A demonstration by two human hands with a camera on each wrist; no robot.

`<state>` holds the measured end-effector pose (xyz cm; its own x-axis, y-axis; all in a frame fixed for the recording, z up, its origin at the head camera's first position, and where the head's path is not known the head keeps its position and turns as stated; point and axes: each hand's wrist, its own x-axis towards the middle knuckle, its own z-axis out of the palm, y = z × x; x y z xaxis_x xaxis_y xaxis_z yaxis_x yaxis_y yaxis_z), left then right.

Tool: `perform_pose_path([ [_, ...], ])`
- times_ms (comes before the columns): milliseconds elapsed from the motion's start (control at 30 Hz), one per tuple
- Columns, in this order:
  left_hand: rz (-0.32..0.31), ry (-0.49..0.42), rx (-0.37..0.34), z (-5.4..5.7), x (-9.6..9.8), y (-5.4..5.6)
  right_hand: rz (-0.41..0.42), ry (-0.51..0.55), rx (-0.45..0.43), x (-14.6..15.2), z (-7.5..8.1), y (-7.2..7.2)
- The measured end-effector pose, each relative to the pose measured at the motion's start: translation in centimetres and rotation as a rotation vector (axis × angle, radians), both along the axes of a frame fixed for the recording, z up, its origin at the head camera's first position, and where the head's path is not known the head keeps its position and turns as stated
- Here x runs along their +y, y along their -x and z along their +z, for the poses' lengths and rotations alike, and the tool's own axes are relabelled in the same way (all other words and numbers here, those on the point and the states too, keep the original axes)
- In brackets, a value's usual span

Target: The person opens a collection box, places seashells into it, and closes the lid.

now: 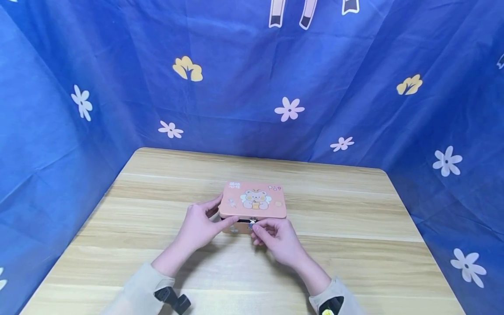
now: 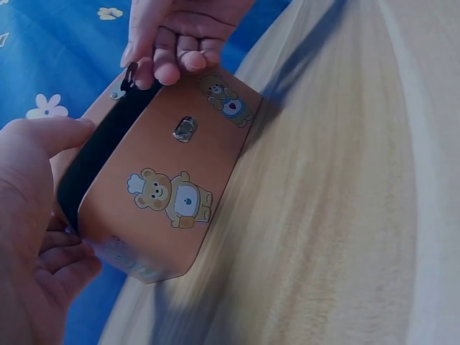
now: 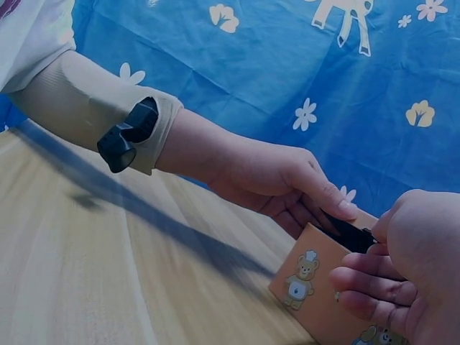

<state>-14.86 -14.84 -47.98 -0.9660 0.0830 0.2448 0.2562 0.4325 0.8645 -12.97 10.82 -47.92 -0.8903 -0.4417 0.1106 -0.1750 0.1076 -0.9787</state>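
A pink tin box (image 1: 232, 210) with cartoon bears sits on the wooden table, its hinged lid (image 2: 68, 162) raised a little so a dark gap shows along the front. My left hand (image 1: 201, 225) grips the box's left end, thumb on the lid's front edge and fingers round the side. At the front middle, my right hand (image 1: 281, 243) pinches the metal latch (image 2: 129, 77) on the lid between thumb and index finger; its other fingers are loosely bent. A small metal catch (image 2: 185, 129) is on the box's front wall. The inside is too dark to make out.
The light wooden table (image 1: 354, 245) has rounded far corners. A blue cloth (image 1: 236, 100) with flowers hangs round its back and sides. A black camera (image 1: 173, 299) is strapped over the left sleeve, with another strap on the right sleeve.
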Motion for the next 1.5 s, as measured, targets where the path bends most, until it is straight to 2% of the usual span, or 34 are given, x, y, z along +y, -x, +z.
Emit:
perform_pose_path([
  [467, -0.005, -0.022, -0.010, -1.0, 0.0, -0.2, 0.016, -0.006, 0.002, 0.0, -1.1, -0.1],
  [1067, -0.001, -0.025, -0.026, -1.6, -0.1, -0.4, 0.031, 0.006, -0.019, -0.1, -2.0, -0.3],
  [1500, 0.023, -0.004, -0.049, -1.8, 0.0, -0.7, 0.035, -0.014, 0.010, -0.1, -2.8, -0.2],
])
